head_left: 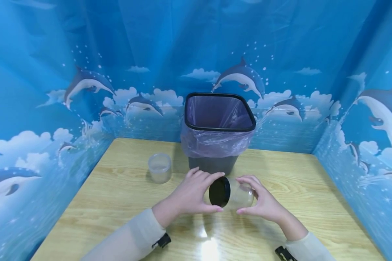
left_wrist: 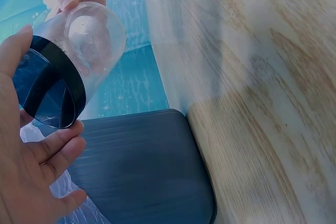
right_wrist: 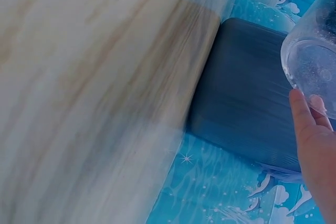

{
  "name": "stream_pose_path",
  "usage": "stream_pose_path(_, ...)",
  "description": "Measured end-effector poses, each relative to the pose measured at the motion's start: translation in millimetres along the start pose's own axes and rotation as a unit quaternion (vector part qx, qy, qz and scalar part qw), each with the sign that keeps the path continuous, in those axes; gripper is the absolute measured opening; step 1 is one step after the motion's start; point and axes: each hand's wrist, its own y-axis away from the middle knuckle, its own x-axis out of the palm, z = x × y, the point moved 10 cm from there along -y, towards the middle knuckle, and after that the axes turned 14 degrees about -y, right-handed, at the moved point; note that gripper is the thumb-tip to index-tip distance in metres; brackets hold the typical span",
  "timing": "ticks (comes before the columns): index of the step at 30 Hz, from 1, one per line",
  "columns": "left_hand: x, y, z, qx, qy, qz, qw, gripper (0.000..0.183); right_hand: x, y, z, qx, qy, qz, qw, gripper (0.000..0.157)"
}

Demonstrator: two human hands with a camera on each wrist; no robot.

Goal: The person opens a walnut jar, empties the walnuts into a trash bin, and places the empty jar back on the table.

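A clear jar (head_left: 238, 194) with a black lid (head_left: 219, 192) lies sideways between the two hands, above the table. The left hand (head_left: 194, 194) pinches the lid end, its thumb on one side and fingertips on the other. At the opposite end the right hand (head_left: 262, 203) grips the jar's base between thumb and fingers. In the left wrist view the lid (left_wrist: 73, 77) sits on the jar's mouth, its glossy top facing the left palm. The right wrist view shows the see-through bottom of the jar (right_wrist: 310, 66) with right fingertips (right_wrist: 296, 98) at its edge.
A grey trash bin (head_left: 212, 163) with a black rim and purplish liner bag (head_left: 215, 143) stands just beyond the hands. Left of it is a small clear cup (head_left: 160, 168). The wooden table (head_left: 117, 195) is enclosed by a blue dolphin-print curtain (head_left: 150, 54).
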Motion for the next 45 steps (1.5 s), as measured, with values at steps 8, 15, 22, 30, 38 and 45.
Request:
stream_pose_path(8, -0.9, 0.0, -1.1, 0.005, 0.0, 0.0, 1.0, 0.098, 3.8, -2, 1, -0.014, 0.045, 0.014, 0.999, 0.085)
stream_pose_path(15, 1.3, 1.2, -2.2, 0.006, 0.001, 0.003, 1.0, 0.098, 5.0, -2, 3, -0.009, 0.068, 0.017, 0.998, 0.084)
stream_pose_path(22, 0.1, 1.1, -3.4, 0.015, -0.002, -0.017, 0.9997, 0.096, 6.0, -3, -7, -0.009, 0.062, 0.025, 0.998, 0.087)
stream_pose_path(30, -3.2, 0.9, -2.6, 0.02, -0.006, -0.034, 0.9992, 0.095, 2.9, -8, -31, -0.012, 0.093, 0.03, 0.995, 0.091)
stream_pose_path(38, -4.3, 0.4, -4.3, 0.025, -0.01, -0.034, 0.9991, 0.095, 12.5, -10, 2, -0.018, 0.103, 0.045, 0.993, 0.086)
stream_pose_path(45, -1.5, 1.4, -4.2, 0.026, -0.013, -0.027, 0.9992, 0.095, 16.0, -10, 3, -0.027, 0.105, 0.053, 0.993, 0.087)
